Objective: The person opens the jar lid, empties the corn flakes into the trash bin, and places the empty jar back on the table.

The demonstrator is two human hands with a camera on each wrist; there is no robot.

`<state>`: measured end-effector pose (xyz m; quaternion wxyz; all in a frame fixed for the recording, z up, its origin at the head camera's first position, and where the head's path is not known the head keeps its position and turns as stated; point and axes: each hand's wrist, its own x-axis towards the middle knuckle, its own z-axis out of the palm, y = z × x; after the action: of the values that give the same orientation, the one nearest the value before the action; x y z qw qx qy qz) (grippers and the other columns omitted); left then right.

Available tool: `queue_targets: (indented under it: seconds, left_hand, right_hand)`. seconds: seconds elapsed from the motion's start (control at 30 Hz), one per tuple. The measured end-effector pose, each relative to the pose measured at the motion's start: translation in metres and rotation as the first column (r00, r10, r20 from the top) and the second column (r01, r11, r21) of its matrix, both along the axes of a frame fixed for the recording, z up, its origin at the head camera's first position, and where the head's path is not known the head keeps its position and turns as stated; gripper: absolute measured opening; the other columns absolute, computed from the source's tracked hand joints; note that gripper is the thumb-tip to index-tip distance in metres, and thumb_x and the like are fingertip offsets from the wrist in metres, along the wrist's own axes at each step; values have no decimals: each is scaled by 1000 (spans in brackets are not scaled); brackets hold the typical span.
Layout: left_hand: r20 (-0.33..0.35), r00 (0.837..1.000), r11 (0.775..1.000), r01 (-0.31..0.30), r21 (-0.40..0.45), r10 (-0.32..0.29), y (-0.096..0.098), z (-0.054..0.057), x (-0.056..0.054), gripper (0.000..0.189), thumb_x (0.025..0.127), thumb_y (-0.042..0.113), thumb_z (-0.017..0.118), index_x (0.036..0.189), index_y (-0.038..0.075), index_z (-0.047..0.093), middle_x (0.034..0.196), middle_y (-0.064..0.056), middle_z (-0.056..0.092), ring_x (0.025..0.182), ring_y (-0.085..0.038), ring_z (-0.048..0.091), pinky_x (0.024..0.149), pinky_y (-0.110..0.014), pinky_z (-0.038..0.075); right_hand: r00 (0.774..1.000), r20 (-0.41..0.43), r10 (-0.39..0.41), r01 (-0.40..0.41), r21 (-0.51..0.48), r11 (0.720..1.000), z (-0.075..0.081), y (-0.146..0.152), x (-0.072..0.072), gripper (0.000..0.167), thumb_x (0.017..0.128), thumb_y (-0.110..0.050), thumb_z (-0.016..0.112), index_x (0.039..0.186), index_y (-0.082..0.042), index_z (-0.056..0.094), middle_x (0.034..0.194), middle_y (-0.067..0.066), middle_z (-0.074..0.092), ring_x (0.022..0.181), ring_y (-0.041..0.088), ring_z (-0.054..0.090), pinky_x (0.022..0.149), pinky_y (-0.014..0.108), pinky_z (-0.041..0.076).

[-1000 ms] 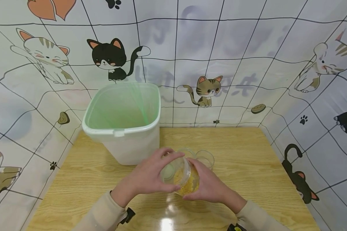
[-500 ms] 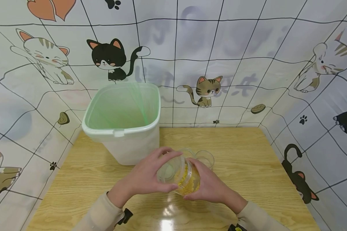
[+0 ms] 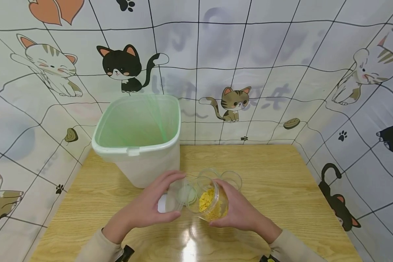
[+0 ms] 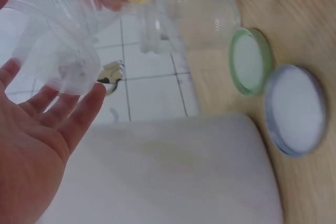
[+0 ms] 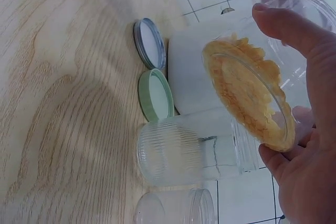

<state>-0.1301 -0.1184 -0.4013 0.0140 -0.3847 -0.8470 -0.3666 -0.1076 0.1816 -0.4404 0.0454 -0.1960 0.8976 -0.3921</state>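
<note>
My left hand (image 3: 141, 209) grips a clear round plastic lid (image 4: 47, 51) by its rim, its fingers curled round the edge. Just to its right, my right hand (image 3: 240, 207) holds a clear jar (image 3: 197, 203) around its side. The jar is tilted with its mouth toward the left hand, and yellow flake-like pieces (image 3: 207, 201) fill its lower part. A small gap separates the lid from the jar's mouth. In the right wrist view the yellow pieces lie packed against the jar's base.
Two other clear jars stand behind the hands, one ribbed (image 5: 173, 150), one smooth (image 5: 176, 207). A green-rimmed lid (image 4: 251, 61) and a grey-rimmed lid (image 4: 295, 109) lie on the wooden table (image 3: 265, 174). A white bin (image 3: 150, 163) with a green liner stands at the back left.
The left hand has moved left with the clear lid, away from the jar's mouth. The jar has turned so its opening faces more toward the camera; the right hand stays nearly in place.
</note>
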Motion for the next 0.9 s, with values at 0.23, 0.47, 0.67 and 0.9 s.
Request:
queue_targets:
  seconds: [0.23,0.47,0.67,0.9]
  left_hand:
    - [88,996,1000,-25,-18,27,-23,-12,5,86,79,35,80,149,27,31,151,4,34,137,-15,39,100,-40,51]
    - [101,989,994,-100,-45,104,-47,-29,7,85,74,31,84,144,28,34,149,6,37,134,-14,44,102,-42,50]
    - [87,986,986,-135,-101,144,-68,-39,7,91,70,25,86,146,22,36,146,6,40,130,-16,47,102,-44,50]
    - [95,966,960,-221,-174,240,-92,-50,4,93,70,32,87,148,30,37,146,9,42,132,-19,46,102,-48,47]
  right_hand:
    - [1000,15,-15,15,-1,1000,1,1,2,118,53,-61,88,149,-18,32,145,1,46,132,22,47,107,51,43]
    - [1000,11,-10,10,-16,1000,1,2,2,118,54,-63,87,149,-20,32,145,4,46,132,21,47,107,52,43]
    - [1000,11,-11,11,-22,1000,-1,2,2,118,53,-63,87,149,-20,32,144,0,46,131,20,48,106,51,44]
    - [1000,12,-9,9,-32,999,-3,3,2,117,54,-62,87,149,-22,32,144,1,47,130,19,48,105,51,45]
